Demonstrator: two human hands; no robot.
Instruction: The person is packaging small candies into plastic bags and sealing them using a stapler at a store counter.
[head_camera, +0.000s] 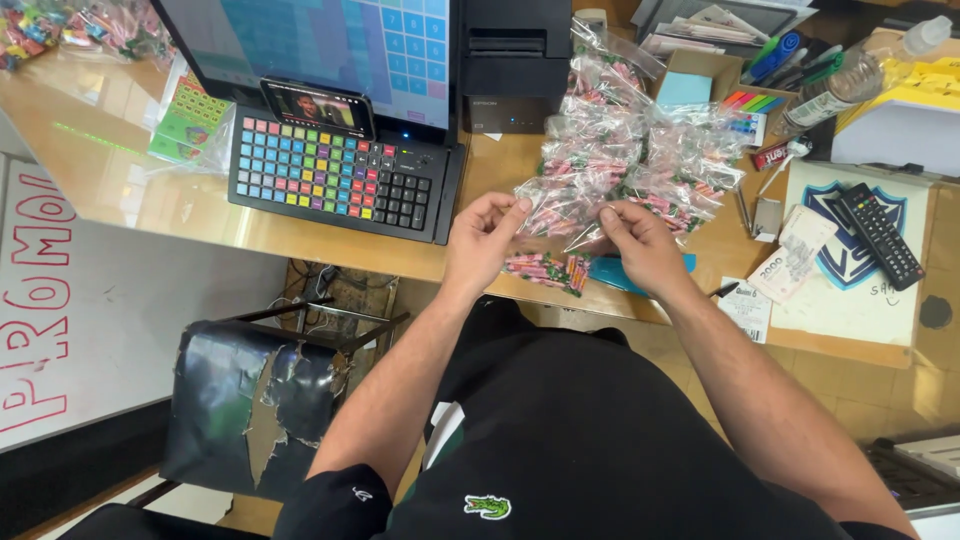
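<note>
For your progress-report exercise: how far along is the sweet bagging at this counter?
Done: a heap of filled clear bags lies on the counter. In hand: left hand and right hand pinch one clear bag. Left: a bundle of loose pink sweets lies at the counter edge.

Pink-and-green sweets in clear bags (620, 160), a rainbow-keyed black keyboard (335, 170), a black remote (880, 235).

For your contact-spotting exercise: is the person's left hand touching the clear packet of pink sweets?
Touching. The head view shows the left hand pinching the clear packet at its edge.
</note>
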